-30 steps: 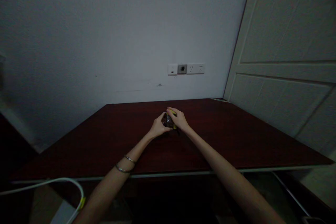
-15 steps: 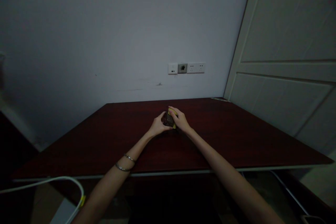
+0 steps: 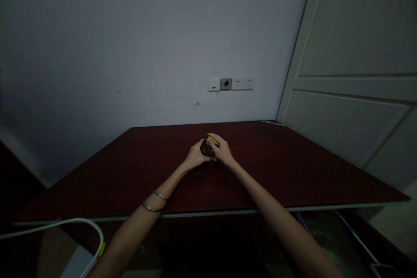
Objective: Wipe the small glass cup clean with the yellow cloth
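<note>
"How did the room look?"

"Dim. A dark red tabletop (image 3: 130, 165) stretched to a pale wall (image 3: 146, 43) at the far side, with one panelled door (image 3: 345, 89) on the right."

"And the counts?"

"On the wall, one grey plate (image 3: 226, 84), one white plate (image 3: 213, 84) left of it and two white sockets (image 3: 243, 83) to the right. Near left, one white cable (image 3: 78, 220); on the left forearm, two bracelets (image 3: 151, 208)."

"The hands?"

"Two. The left hand (image 3: 195, 155) curved around one dark object (image 3: 206, 149); the right hand (image 3: 223, 150) pinched its yellow part (image 3: 213, 140)."

"Where was it?"

"Between them, mid-table; I couldn't tell whether it touched the surface."
</note>
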Motion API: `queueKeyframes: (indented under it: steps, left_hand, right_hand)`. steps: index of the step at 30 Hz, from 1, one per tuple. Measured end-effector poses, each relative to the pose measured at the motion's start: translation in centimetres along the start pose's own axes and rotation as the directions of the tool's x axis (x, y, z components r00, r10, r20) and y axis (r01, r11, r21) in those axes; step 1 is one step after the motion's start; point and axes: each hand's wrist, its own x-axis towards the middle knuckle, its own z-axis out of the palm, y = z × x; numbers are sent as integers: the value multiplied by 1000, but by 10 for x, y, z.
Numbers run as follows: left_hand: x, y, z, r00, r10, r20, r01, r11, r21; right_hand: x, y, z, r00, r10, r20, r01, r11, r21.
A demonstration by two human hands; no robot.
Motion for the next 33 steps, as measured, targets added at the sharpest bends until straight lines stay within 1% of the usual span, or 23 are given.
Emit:
queueKeyframes:
  steps: [2,4,5,6,8,11,13,15,17,20,22,24,26,27,29,31,33]
  left_hand:
    - [1,-2,1,1000,22,3,-22,1000,11]
    - [2,-3,2,1000,1,11,-1,1000,-31]
    - [2,-3,3,1000,-23,21,24,997,-68]
    - [3,-2,4,998,-52,35,56,992,-117]
    - [3,1,5,991,-115,61,127,962,-242]
    - [3,4,7,979,-190,79,205,884,-420]
    - [3,4,7,974,-213,80,225,842,-490]
    - [3,3,6,975,-203,90,220,824,-522]
    - [2,2,4,981,-168,101,196,828,-526]
    - [2,1,1,985,-122,122,167,852,-495]
    - [2,2,0,984,-115,135,166,871,-463]
    - [2,3,0,982,-112,151,169,882,-440]
    - [3,5,1,981,-107,161,168,884,-435]
    - [3,5,2,981,-108,163,170,883,-437]
    - [3,6,3,979,-127,158,185,876,-446]
    - [3,6,4,977,-160,143,208,866,-455]
    - [4,5,4,974,-191,121,225,862,-455]
  right_hand:
    - [3,8,3,989,143,-31,-140,986,92]
    - [5,13,3,964,266,-18,-258,948,187]
    - [5,14,2,955,297,-6,-288,930,226]
    - [4,14,1,953,304,2,-294,921,256]
    - [2,12,-3,967,255,2,-246,927,282]
    - [-2,3,-9,994,105,-9,-99,960,263]
    - [-4,-3,-12,1000,-1,7,0,970,244]
    - [-5,-6,-12,998,-60,13,55,969,240]
    - [-4,-5,-12,999,-35,-12,37,968,247]
    - [-1,2,-10,994,110,-25,-98,950,295]
    - [1,10,-9,976,218,7,-208,919,335]
    - [3,17,-8,948,317,31,-307,885,349]
    - [3,21,-7,926,377,38,-367,869,332]
    - [3,22,-7,923,384,35,-374,869,322]
    - [2,20,-7,937,350,19,-338,889,310]
    - [1,15,-7,961,278,-3,-264,917,300]
    - [-1,7,-9,984,178,6,-173,945,277]
